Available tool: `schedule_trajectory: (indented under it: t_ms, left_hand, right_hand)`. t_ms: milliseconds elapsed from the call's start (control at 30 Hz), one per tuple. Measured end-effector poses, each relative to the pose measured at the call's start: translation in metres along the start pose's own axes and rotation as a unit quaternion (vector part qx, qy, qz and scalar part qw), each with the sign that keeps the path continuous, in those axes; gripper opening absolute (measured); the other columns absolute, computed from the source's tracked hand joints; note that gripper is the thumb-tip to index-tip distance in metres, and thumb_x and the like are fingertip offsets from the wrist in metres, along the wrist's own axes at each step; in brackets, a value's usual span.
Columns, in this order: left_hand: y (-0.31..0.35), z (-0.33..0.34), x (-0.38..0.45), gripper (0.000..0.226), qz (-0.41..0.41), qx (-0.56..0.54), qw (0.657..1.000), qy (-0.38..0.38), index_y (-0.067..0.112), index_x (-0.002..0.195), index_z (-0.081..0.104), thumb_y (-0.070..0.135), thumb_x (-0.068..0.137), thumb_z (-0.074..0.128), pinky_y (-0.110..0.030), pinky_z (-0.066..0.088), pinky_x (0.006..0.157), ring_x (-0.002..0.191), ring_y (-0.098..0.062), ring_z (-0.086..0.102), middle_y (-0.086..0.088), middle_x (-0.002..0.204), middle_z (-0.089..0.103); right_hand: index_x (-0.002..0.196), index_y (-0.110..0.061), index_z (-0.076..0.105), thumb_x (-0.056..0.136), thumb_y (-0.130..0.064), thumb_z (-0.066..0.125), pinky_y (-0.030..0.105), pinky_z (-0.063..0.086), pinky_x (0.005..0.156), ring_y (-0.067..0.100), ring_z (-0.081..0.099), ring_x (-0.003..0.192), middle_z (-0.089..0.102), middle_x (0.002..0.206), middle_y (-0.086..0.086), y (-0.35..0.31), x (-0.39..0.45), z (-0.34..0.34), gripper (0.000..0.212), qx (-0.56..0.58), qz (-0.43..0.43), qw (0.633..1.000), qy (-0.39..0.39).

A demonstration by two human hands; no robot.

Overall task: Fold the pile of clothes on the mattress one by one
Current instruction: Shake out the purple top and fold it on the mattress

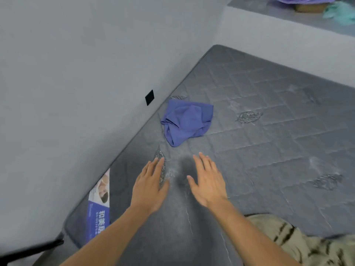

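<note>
One blue garment (pixel 187 121) lies crumpled beyond two flat, spread hands (pixel 179 183)

- One grey quilted mattress (pixel 269 150).
- One crumpled blue garment (pixel 187 121), lying on the mattress near its left edge.
- Two hands, both with fingers straight: the left hand (pixel 149 187) and the right hand (pixel 208 181), side by side and apart.
- One printed label (pixel 99 206) on the mattress's near left edge.
- One black square plate (pixel 149 97) on the left wall.
- One camouflage-patterned cloth (pixel 307 244) at the near right.
</note>
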State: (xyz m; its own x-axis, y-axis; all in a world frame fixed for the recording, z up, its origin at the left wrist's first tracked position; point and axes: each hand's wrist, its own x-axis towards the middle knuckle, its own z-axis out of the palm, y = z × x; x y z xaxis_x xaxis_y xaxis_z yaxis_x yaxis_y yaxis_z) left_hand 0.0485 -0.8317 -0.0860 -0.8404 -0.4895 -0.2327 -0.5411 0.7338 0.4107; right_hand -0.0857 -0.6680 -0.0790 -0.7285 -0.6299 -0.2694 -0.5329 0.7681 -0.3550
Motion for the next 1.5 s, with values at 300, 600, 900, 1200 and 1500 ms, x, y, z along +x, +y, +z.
schedule_trajectory:
  t_ms: [300, 600, 900, 1200, 1500]
  left_hand:
    - [-0.080, 0.098, 0.259, 0.096, 0.132, 0.057, 0.989, 0.029, 0.018, 0.165, 0.020, 0.050, 0.090, 0.072, -0.050, 0.023, 0.124, 0.156, -0.039, 0.021, -0.017, 0.170, 0.019]
    - [-0.084, 0.104, 0.241, 0.061, 0.197, 0.076, 0.977, 0.016, 0.028, 0.160, 0.036, 0.018, 0.102, 0.054, -0.048, 0.020, 0.124, 0.153, -0.030, 0.025, -0.006, 0.167, 0.029]
    - [-0.089, 0.129, -0.018, 0.072, 0.136, -0.001, 0.987, -0.080, 0.020, 0.147, 0.059, -0.004, 0.081, 0.078, -0.056, 0.050, 0.108, 0.135, -0.044, 0.054, -0.019, 0.150, 0.054]
    - [-0.083, 0.138, -0.158, 0.067, 0.136, 0.024, 0.988, -0.069, 0.028, 0.156, 0.044, 0.048, 0.093, 0.051, -0.044, 0.048, 0.101, 0.143, -0.025, 0.046, 0.000, 0.164, 0.039]
    - [-0.070, 0.099, 0.000, 0.068, 0.107, 0.013, 0.994, -0.011, 0.020, 0.163, 0.029, 0.040, 0.103, 0.055, -0.051, 0.032, 0.119, 0.156, -0.034, 0.023, -0.012, 0.169, 0.025]
  right_hand:
    - [0.166, -0.024, -0.001, 0.090, -0.045, 0.071, 0.053, 0.026, 0.125, 0.027, -0.005, 0.161, -0.007, 0.174, 0.000, 0.024, 0.244, 0.090, 0.107, -0.092, -0.036, 0.995, 0.031]
    - [0.163, -0.022, 0.028, 0.107, -0.021, 0.040, 0.043, 0.020, 0.127, 0.027, 0.007, 0.160, 0.013, 0.174, 0.002, 0.038, 0.223, 0.113, 0.057, -0.115, -0.061, 0.991, 0.026]
    - [0.166, -0.028, 0.010, 0.110, -0.020, 0.036, 0.035, 0.018, 0.128, 0.017, -0.009, 0.160, -0.010, 0.173, -0.008, 0.008, -0.044, 0.177, 0.062, 0.010, 0.018, 0.998, -0.062]
    - [0.165, -0.020, 0.022, 0.087, -0.019, 0.053, 0.043, 0.009, 0.130, 0.019, 0.002, 0.161, 0.009, 0.174, -0.004, -0.005, -0.178, 0.176, 0.084, 0.038, 0.071, 0.995, -0.063]
    - [0.167, -0.025, 0.007, 0.098, -0.034, 0.061, 0.039, 0.013, 0.130, 0.024, -0.002, 0.161, 0.002, 0.174, 0.003, -0.019, -0.052, 0.147, 0.088, 0.075, 0.049, 0.995, 0.033]
